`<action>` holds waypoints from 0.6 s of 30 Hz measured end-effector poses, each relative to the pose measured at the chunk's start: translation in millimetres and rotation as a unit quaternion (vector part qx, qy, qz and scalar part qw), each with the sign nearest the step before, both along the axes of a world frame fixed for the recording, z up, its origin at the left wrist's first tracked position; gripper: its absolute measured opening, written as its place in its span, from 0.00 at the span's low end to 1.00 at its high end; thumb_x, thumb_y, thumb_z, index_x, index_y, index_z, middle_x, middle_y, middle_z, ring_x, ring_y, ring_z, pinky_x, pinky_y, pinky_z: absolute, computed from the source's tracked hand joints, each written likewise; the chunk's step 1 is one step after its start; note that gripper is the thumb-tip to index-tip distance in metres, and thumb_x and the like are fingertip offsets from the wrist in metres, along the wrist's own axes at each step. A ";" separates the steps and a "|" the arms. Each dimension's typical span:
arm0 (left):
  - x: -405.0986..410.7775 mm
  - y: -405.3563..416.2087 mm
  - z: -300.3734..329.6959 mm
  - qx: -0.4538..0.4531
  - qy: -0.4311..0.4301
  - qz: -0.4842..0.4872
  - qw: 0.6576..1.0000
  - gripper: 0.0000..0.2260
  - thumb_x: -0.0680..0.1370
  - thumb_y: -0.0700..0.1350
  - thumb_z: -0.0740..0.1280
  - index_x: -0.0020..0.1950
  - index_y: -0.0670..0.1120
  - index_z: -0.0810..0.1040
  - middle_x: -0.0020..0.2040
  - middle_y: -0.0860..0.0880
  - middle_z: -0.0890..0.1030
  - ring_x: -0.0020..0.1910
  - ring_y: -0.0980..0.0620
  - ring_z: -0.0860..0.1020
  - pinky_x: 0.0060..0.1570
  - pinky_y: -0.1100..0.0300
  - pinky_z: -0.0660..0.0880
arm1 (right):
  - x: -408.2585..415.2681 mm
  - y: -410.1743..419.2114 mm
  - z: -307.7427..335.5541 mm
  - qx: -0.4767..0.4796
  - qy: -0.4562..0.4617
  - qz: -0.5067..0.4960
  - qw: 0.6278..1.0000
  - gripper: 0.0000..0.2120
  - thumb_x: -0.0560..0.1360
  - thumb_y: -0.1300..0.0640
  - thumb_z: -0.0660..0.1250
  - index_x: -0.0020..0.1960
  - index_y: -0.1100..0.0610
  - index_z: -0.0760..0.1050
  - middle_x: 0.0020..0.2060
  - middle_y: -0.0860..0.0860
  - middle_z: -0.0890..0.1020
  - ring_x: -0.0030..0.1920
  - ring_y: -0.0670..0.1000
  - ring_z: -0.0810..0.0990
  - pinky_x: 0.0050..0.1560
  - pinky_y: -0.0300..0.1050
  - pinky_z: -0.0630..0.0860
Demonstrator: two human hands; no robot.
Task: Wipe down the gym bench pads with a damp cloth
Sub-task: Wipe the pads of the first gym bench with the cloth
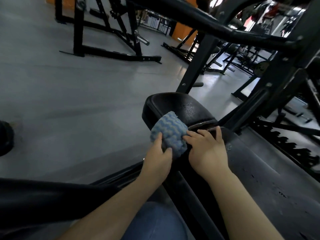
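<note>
A blue and white wavy-striped cloth [170,133], folded into a pad, lies against the near left edge of the small black seat pad [181,105]. My left hand [159,155] grips the cloth's near corner, thumb on top and fingers curled underneath. My right hand [207,149] lies flat on the upper end of the long black back pad [270,184], its straight fingertips touching the cloth's right side by the gap between the two pads. The back pad's surface is worn and flaked.
Black steel frame posts [195,66] and a padded bar [199,23] rise just behind the seat pad. A toothed adjustment rail [294,146] runs along the right. Other racks [107,49] stand on the grey floor [69,101] to the left. My blue-jeaned knee [155,222] sits below.
</note>
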State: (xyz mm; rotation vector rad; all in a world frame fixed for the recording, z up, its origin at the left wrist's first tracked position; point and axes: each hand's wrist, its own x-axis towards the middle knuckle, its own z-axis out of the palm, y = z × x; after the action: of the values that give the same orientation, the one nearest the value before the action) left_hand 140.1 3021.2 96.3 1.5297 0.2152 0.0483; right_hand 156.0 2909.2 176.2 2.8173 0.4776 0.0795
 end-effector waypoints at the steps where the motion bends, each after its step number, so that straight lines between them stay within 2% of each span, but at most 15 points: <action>1: -2.3 5.2 -1.8 0.147 -0.030 0.018 0.989 0.30 0.75 0.47 0.61 0.76 0.48 0.57 0.71 0.46 0.63 0.69 0.48 0.64 0.69 0.56 0.60 | -1.6 0.3 2.3 0.004 -0.011 -0.006 1.000 0.28 0.74 0.51 0.44 0.73 0.43 0.62 0.73 0.40 0.62 0.74 0.48 0.56 0.71 0.57 0.32; 2: -3.4 9.7 -3.5 0.302 -0.064 0.034 0.951 0.28 0.78 0.45 0.61 0.77 0.48 0.55 0.71 0.46 0.60 0.69 0.48 0.60 0.69 0.57 0.57 | -2.3 -0.6 3.0 0.011 -0.013 -0.010 1.000 0.28 0.74 0.51 0.44 0.72 0.43 0.63 0.73 0.41 0.63 0.73 0.50 0.56 0.71 0.57 0.32; 3: -4.8 13.7 -2.4 0.419 -0.106 0.047 0.901 0.27 0.79 0.45 0.61 0.76 0.48 0.56 0.72 0.44 0.57 0.70 0.47 0.58 0.68 0.57 0.56 | -3.9 -1.1 3.0 0.017 -0.014 -0.010 1.000 0.25 0.76 0.51 0.46 0.73 0.43 0.62 0.73 0.42 0.63 0.73 0.50 0.57 0.71 0.57 0.32; 4: -1.8 14.9 -4.4 0.487 -0.139 0.048 0.861 0.28 0.77 0.45 0.65 0.75 0.46 0.59 0.72 0.41 0.58 0.70 0.44 0.59 0.68 0.55 0.59 | -6.3 -1.9 0.7 0.019 -0.011 -0.015 1.000 0.24 0.78 0.52 0.49 0.73 0.44 0.62 0.73 0.42 0.63 0.73 0.51 0.57 0.72 0.58 0.33; 6: 10.0 14.2 -7.9 0.535 -0.186 0.022 0.824 0.33 0.67 0.42 0.76 0.70 0.39 0.69 0.69 0.35 0.66 0.67 0.36 0.68 0.63 0.50 0.68 | -11.1 -3.4 -4.1 0.058 -0.020 -0.010 0.998 0.24 0.77 0.52 0.50 0.72 0.46 0.64 0.73 0.46 0.65 0.72 0.54 0.60 0.72 0.62 0.39; 8: 27.0 13.8 -11.7 0.563 -0.219 0.000 0.797 0.36 0.61 0.40 0.80 0.66 0.36 0.72 0.67 0.34 0.70 0.65 0.35 0.71 0.61 0.48 0.67 | -16.4 -7.2 -4.6 0.103 -0.034 -0.014 0.994 0.27 0.74 0.54 0.51 0.72 0.50 0.65 0.72 0.52 0.67 0.70 0.56 0.65 0.71 0.65 0.46; 10: 37.3 12.8 -0.7 0.590 -0.255 -0.034 0.765 0.31 0.65 0.40 0.76 0.67 0.36 0.71 0.69 0.35 0.68 0.67 0.36 0.70 0.64 0.48 0.65 | -19.9 -15.3 -4.1 0.104 -0.021 -0.057 0.993 0.29 0.76 0.56 0.53 0.76 0.49 0.53 0.75 0.50 0.59 0.72 0.54 0.60 0.73 0.61 0.43; 11: 43.4 11.8 5.5 0.606 -0.279 -0.053 0.743 0.27 0.71 0.41 0.70 0.69 0.38 0.70 0.71 0.36 0.66 0.68 0.37 0.68 0.66 0.48 0.63 | -20.3 -20.7 -4.4 0.109 -0.019 -0.078 0.991 0.30 0.77 0.56 0.54 0.77 0.48 0.49 0.76 0.49 0.57 0.73 0.53 0.59 0.73 0.60 0.41; 13: 60.3 8.0 21.5 0.673 -0.275 -0.115 0.677 0.24 0.79 0.43 0.57 0.75 0.45 0.59 0.77 0.40 0.54 0.75 0.41 0.57 0.72 0.50 0.54 | -20.4 -29.4 -0.9 0.127 -0.026 -0.111 0.985 0.29 0.78 0.56 0.53 0.77 0.48 0.49 0.76 0.48 0.57 0.73 0.52 0.59 0.73 0.59 0.40; 15: 78.1 7.4 41.4 0.735 -0.217 -0.219 0.604 0.25 0.82 0.45 0.54 0.77 0.50 0.49 0.78 0.45 0.43 0.76 0.44 0.47 0.73 0.51 0.48 | -18.4 -35.7 0.9 0.141 -0.019 -0.143 0.979 0.27 0.78 0.56 0.52 0.76 0.48 0.51 0.75 0.48 0.57 0.73 0.52 0.59 0.73 0.60 0.40; 17: 94.5 3.5 58.3 0.758 -0.193 -0.285 0.554 0.25 0.82 0.46 0.54 0.77 0.50 0.51 0.78 0.46 0.42 0.76 0.45 0.46 0.73 0.50 0.52 | -15.3 -41.2 1.6 0.150 0.001 -0.171 0.974 0.26 0.79 0.56 0.52 0.76 0.48 0.53 0.75 0.48 0.58 0.73 0.54 0.59 0.73 0.61 0.39; 18: 103.0 0.5 63.4 0.757 -0.190 -0.310 0.543 0.23 0.81 0.46 0.55 0.77 0.50 0.54 0.78 0.46 0.43 0.77 0.45 0.46 0.73 0.49 0.54 | -13.8 -43.9 1.7 0.153 0.007 -0.180 0.972 0.25 0.79 0.57 0.51 0.76 0.48 0.54 0.75 0.48 0.59 0.73 0.54 0.59 0.73 0.61 0.40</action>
State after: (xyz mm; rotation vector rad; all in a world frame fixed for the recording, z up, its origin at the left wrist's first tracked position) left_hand 243.0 3021.7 159.7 3.1898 -1.0607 -0.0167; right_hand 142.2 2865.3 177.9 3.1580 -0.0567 0.0632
